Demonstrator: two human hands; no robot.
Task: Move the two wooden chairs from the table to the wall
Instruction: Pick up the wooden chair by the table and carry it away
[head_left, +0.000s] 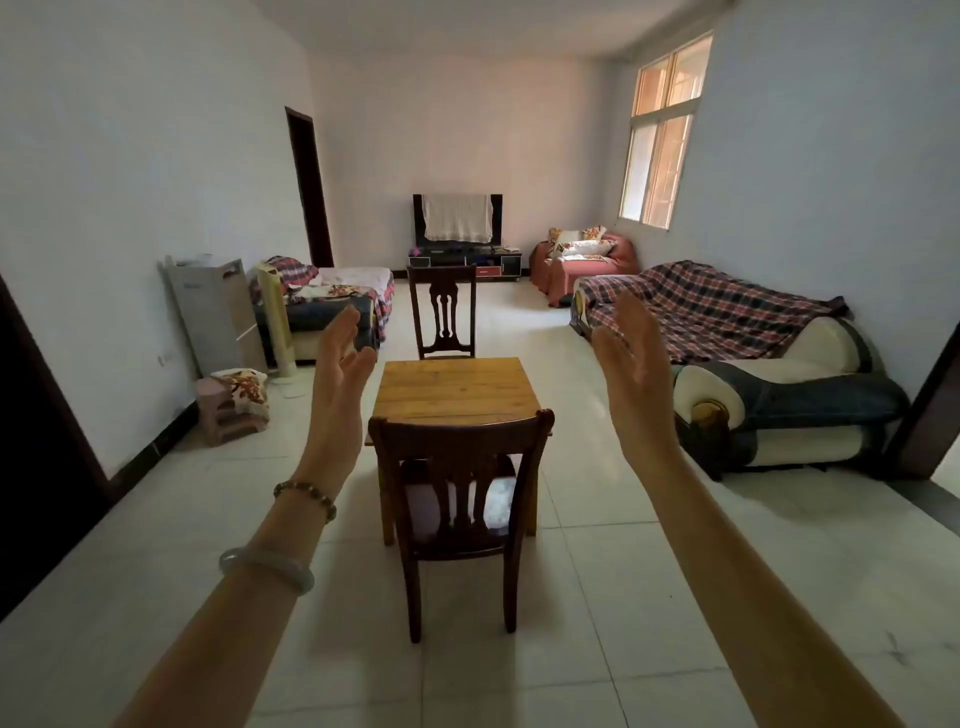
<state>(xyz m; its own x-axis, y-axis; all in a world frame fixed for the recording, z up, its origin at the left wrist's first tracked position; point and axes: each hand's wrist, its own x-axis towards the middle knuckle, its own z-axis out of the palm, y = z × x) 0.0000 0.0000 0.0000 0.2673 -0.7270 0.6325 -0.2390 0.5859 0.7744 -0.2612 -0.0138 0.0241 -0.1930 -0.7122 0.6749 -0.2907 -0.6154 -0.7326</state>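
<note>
A small light wooden table (457, 387) stands in the middle of the tiled room. A dark wooden chair (460, 457) is tucked under its near side, back towards me. A second dark chair (442, 312) stands at the far side, facing me. My left hand (340, 358) is raised with fingers apart, left of the table and above the near chair's back. My right hand (628, 364) is raised the same way on the right, palm inward. Both hands hold nothing and touch neither chair.
A plaid-covered sofa (737, 332) runs along the right wall. Another couch (332, 301), a leaning board (218, 312) and a small stool (234, 405) sit by the left wall. A TV stand (465, 260) and a pink armchair (582, 260) are at the far end.
</note>
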